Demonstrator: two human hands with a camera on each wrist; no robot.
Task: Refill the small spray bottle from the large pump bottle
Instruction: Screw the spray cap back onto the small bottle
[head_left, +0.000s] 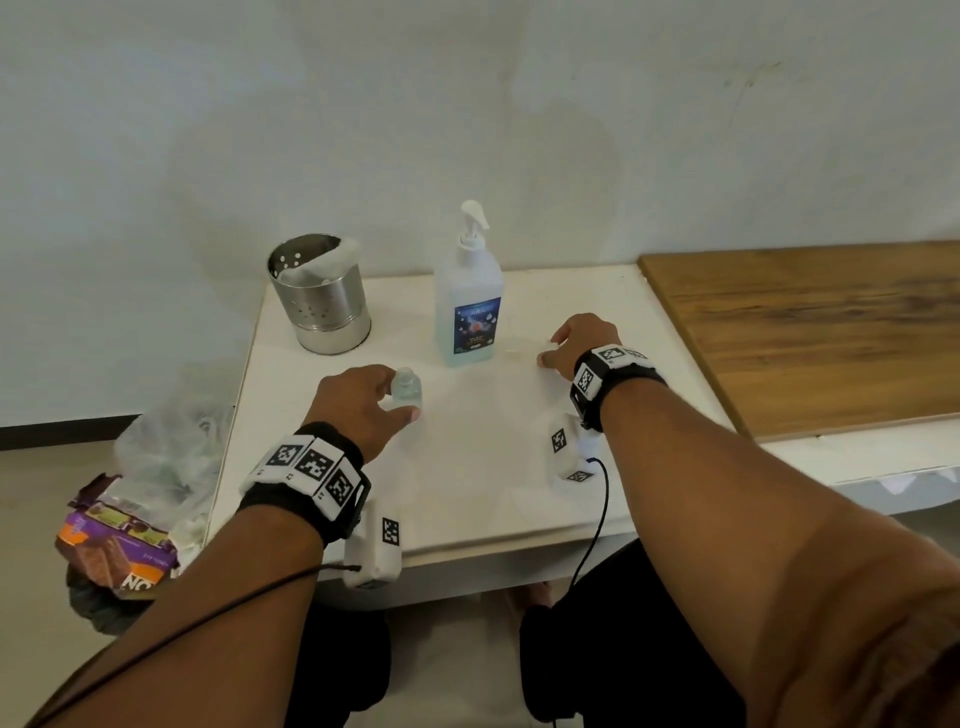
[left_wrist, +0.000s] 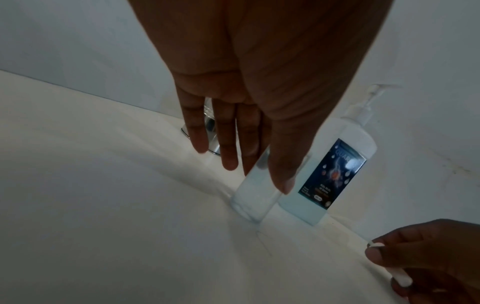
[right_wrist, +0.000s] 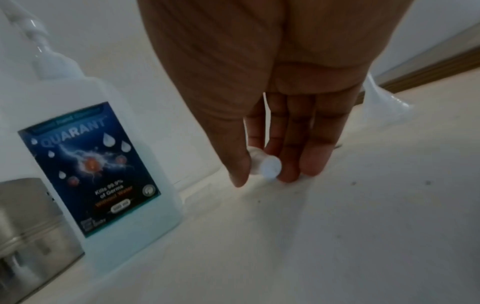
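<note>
Head view: small spray bottle (head_left: 405, 391), uncapped, light, slippery, is gripped around its body by the left hand (head_left: 358, 402), at seven o'clock of the heavier large pump bottle (head_left: 469, 299); its spray cap (right_wrist: 269, 166) is pinched by the right hand (head_left: 582, 345).

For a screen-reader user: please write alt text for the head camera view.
The left hand grips a small clear bottle standing on a white table, while the right hand pinches a small white cap beside a tall pump bottle. A steel holder stands behind.
</note>
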